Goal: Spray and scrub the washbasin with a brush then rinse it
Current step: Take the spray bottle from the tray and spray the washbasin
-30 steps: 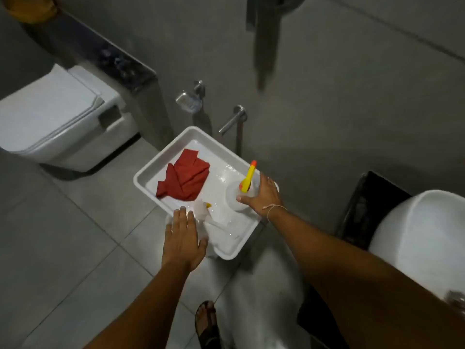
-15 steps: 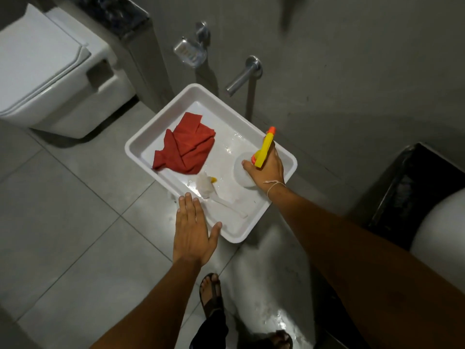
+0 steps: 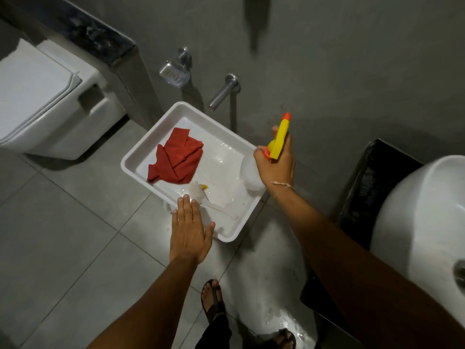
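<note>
Your right hand (image 3: 275, 162) covered the neck of the spray bottle (image 3: 249, 172), whose pale body blurred into the tray (image 3: 141, 157). The washbasin (image 3: 422, 217) was cut off at the right edge. Your left hand (image 3: 188, 230) hid the tray's near rim.

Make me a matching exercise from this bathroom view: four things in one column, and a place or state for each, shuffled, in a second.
Things:
1. red cloth
2. spray bottle
3. brush
4. washbasin

Places or states:
A. at the right edge of the view, untouched
B. gripped in the right hand
C. lying in the white tray, crumpled
D. lying in the tray just beyond the left hand, which is open

Pairs: 1-C, 2-B, 3-D, 4-A
</note>
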